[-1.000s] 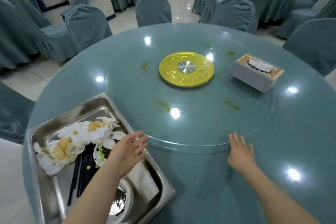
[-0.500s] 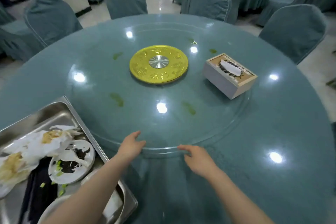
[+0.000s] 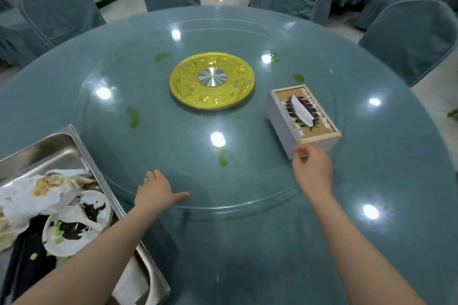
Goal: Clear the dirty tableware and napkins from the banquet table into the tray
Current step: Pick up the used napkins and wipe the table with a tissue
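Observation:
A steel tray (image 3: pixel 81 146) sits at the table's near left edge. It holds stained white napkins (image 3: pixel 29 195), a dirty white plate (image 3: pixel 74 228), dark chopsticks (image 3: pixel 27 265) and a folded cloth partly hidden under my left forearm. My left hand (image 3: pixel 155 193) rests flat on the near rim of the glass turntable (image 3: pixel 173 143), fingers straight and spread. My right hand (image 3: pixel 313 171) reaches the near end of a grey tissue box (image 3: pixel 282 116) on the turntable, with its fingers curled onto the near corner.
A gold disc with a silver hub (image 3: pixel 212 80) marks the turntable's centre. Green smears (image 3: pixel 133 117) dot the glass. Covered chairs (image 3: pixel 411 37) ring the round table, and more tables stand behind.
The tissue box has swung round on the turntable toward me. My left hand left the tray for the turntable rim. My right hand moved from the rim to the box.

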`<state>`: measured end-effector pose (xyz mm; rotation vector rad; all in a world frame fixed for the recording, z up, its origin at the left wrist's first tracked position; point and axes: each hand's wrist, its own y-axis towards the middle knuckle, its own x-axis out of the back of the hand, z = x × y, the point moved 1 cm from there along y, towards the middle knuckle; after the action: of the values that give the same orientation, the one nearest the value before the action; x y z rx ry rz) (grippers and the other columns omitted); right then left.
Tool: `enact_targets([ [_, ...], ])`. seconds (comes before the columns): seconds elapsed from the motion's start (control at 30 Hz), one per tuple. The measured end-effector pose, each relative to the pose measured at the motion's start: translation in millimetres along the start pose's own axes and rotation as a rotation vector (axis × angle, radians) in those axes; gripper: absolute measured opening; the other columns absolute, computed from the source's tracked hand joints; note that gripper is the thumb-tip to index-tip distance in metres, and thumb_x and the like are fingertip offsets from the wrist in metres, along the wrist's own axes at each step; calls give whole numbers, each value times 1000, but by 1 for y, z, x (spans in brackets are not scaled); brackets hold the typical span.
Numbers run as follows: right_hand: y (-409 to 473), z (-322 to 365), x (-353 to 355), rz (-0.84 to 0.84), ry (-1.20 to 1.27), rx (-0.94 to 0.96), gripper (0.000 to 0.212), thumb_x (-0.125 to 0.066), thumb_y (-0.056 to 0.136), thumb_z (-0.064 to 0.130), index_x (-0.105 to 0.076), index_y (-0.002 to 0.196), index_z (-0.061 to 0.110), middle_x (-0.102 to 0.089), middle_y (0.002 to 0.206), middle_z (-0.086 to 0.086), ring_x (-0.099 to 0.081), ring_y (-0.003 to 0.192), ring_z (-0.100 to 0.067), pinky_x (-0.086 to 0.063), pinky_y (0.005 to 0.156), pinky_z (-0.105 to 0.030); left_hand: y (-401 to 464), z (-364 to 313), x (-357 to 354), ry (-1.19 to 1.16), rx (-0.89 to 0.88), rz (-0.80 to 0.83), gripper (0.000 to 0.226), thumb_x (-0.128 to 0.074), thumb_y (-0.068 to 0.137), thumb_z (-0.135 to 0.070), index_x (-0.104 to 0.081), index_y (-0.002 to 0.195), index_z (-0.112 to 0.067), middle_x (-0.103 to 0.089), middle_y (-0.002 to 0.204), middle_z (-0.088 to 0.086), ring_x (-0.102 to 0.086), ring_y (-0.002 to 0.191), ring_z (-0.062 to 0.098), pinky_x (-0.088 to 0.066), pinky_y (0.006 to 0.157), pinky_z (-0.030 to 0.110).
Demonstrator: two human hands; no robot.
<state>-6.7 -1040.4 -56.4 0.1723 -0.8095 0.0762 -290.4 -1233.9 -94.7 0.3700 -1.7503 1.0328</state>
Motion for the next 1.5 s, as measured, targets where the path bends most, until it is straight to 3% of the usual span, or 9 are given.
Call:
enact_targets([
  [0.27,94,26,-4,-106,-2,-160,40,-63,87,24,-56,124,13,-50,123,-11,-50,113,-31,-39,92,-32,11,9,5,167,4,-27,120,-62,73,-70,-6,148,6,-16,155,22,-28,141,31,-28,113,41],
  [0.37,107,22,-5,-54,-86,-248,30,-58,90,21,-64,117,9,-59,121,-14,-52,113,-35,-43,89,-34,15,8,5,206,14,-26,120,-62,72,-71,-8,148,5,-20,153,22,-33,138,32,-30,111,40],
  [0.5,78,45,-12,-140,186,28,15,-51,93,15,-63,100,9,-64,97,-4,-54,89,-22,-30,70,-25,18,5,3,250,21,-40,118,-62,71,-73,-14,146,4,-29,147,21,-39,133,31,-33,109,38],
  [0.6,35,57,-29,108,213,255,5,-54,93,17,-58,93,20,-60,84,6,-52,78,-16,-31,66,-25,17,4,1,267,21,-52,117,-61,70,-74,-16,145,4,-33,143,19,-42,130,30,-34,106,37],
  [0.7,15,51,-40,278,191,249,8,-52,94,19,-55,90,25,-61,80,8,-56,78,-18,-40,70,-31,15,4,3,268,22,-66,116,-61,70,-74,-17,145,3,-35,140,18,-43,127,30,-37,103,37],
  [0.87,17,40,-27,180,302,118,18,-51,92,14,-51,95,32,-55,87,24,-52,83,4,-34,67,-22,11,1,4,259,24,-62,116,-60,72,-73,-14,146,3,-32,143,18,-42,129,30,-39,101,36],
  [1.07,34,25,-10,75,141,64,14,-56,90,13,-68,94,20,-67,93,6,-59,91,-19,-44,77,-32,9,0,5,249,29,-55,117,-60,73,-72,-9,148,3,-25,148,20,-38,133,31,-40,102,38],
  [1.23,61,15,-5,-45,-126,66,16,-56,89,15,-69,100,14,-64,113,-4,-49,112,-28,-35,86,-31,10,-1,3,248,38,-35,119,-60,73,-72,-7,149,2,-21,151,22,-35,135,31,-40,102,38],
  [1.5,100,8,-4,164,-388,-70,18,-44,94,28,-60,102,26,-56,119,-10,-34,127,-25,-26,98,-38,14,-4,3,264,58,-19,117,-61,72,-72,-12,146,3,-27,146,20,-39,132,29,-42,99,36],
])
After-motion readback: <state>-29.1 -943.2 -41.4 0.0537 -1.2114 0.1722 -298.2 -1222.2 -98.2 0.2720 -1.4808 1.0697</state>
